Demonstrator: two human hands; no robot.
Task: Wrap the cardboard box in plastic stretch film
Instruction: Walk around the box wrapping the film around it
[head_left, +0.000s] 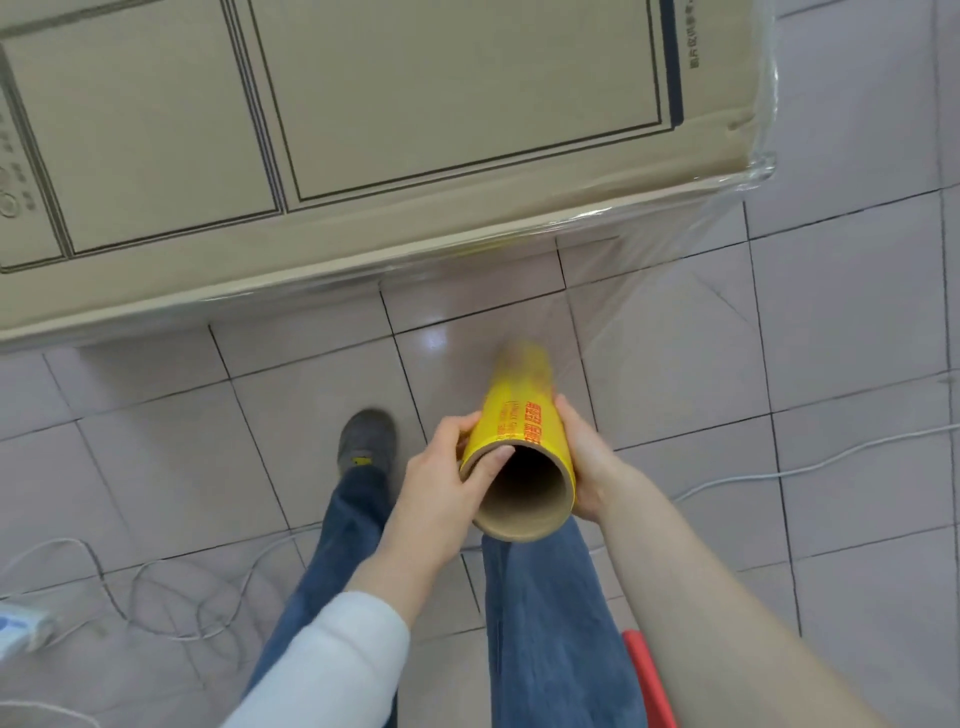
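- A thin white cable (156, 587) is lying in loose loops on the tiled floor (857, 312) at the lower left of the frame, next to a pale object (21, 623) cut off by the left edge.
- The cardboard box (363, 130) is filling the upper left and upper middle of the frame, sitting on the floor, its top face printed with dark outlined rectangles.
- A grey shoe (366, 441) is showing below the box near the middle, with 2 legs in blue jeans (545, 623) running down to the bottom edge.
- The left hand (447, 488), coming out of a white sleeve (332, 660), is gripping the near end of the stretch film roll (519, 415); its thumb is hooking over the rim into the open cardboard core and its fingers are curling around the left side.
- The roll, yellow with red print, is pointing away from the camera toward the box, just right of centre, held above the floor.
- The right hand (587, 457), bare-armed, is clasping the right side of the same end of the roll, palm pressed against it.
- Clear plastic film (649, 291) is stretching from the roll's far end up to the box's near right corner, and it is clinging in wrinkles along the box's right edge at the upper right.
- A red object (649, 675) is peeking out at the bottom edge beside the right forearm.
- Another white cable (810, 462) is trailing across the floor at the right.
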